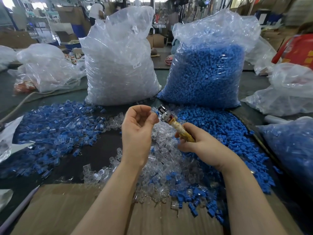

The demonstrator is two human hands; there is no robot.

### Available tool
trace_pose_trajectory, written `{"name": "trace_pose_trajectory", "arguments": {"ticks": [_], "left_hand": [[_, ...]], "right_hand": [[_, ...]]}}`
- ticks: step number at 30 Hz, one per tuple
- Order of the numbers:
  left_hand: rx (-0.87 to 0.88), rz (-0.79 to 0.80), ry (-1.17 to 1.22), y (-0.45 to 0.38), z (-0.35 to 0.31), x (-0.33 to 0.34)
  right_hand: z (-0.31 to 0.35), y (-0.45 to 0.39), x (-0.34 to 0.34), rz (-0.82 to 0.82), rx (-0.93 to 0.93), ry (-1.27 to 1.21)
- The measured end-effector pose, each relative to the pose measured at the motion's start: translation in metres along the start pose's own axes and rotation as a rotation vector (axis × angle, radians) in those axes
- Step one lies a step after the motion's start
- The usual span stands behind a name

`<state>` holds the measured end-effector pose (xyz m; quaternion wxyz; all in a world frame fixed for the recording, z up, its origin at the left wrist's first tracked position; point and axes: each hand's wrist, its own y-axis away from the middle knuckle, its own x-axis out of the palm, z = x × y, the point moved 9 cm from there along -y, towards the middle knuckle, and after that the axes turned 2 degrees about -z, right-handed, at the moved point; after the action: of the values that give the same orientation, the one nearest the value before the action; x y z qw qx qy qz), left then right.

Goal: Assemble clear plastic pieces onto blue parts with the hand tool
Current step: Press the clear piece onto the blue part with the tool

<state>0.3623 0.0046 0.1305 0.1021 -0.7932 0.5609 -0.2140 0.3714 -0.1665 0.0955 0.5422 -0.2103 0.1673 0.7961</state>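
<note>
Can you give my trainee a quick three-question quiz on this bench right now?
1. True or false: the right hand grips the hand tool.
2. Which bag stands on the left: A) the bag of clear pieces, B) the bag of blue parts?
3. Fill in: the left hand pinches a ____ piece at the tool's metal head.

Key: 1 true; 2 A; 3 clear.

Workshop hall, daylight from far end. Desk (250, 82): dark mat top, long, running away from camera. Cardboard sheet (67, 209) on near desk edge. Cardboard boxes (156, 40) stacked on floor behind desk. Standing fan (206, 0) at back, blurred. Person in white shirt (95, 11) standing far left. Person in red top (298, 50) at right edge.
</note>
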Motion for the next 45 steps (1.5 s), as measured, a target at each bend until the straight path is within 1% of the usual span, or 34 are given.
{"name": "trace_pose_trajectory", "arguments": {"ticks": [6, 16, 21, 26, 28, 31, 36, 41, 45], "left_hand": [[-0.007, 0.003, 0.020, 0.000, 0.001, 0.000], [-0.006, 0.094, 0.005, -0.005, -0.002, -0.002], [0.004, 0.115, -0.001, -0.004, -0.004, 0.000], [0.005, 0.106, 0.006, -0.006, -0.002, -0.004], [0.011, 0.101, 0.014, -0.009, -0.003, -0.006], [0.009, 0.092, 0.043, -0.011, -0.003, -0.007], [-0.003, 0.116, 0.063, -0.011, 0.000, -0.007], [-0.016, 0.154, 0.088, -0.012, 0.001, -0.007], [-0.018, 0.176, 0.096, -0.012, 0.001, -0.007]], "right_hand": [[-0.001, 0.000, 0.002, 0.027, -0.002, 0.036], [0.002, -0.004, 0.008, 0.034, -0.004, 0.179], [0.003, -0.004, 0.003, -0.022, -0.012, 0.211], [0.007, -0.003, -0.001, -0.111, -0.039, 0.230], [0.009, -0.003, 0.004, -0.087, -0.045, 0.198], [0.011, -0.003, 0.014, -0.001, -0.037, 0.125], [0.013, -0.002, 0.018, 0.056, -0.020, 0.122], [0.015, -0.003, 0.020, 0.075, -0.020, 0.172], [0.013, -0.003, 0.020, 0.065, -0.011, 0.165]]}}
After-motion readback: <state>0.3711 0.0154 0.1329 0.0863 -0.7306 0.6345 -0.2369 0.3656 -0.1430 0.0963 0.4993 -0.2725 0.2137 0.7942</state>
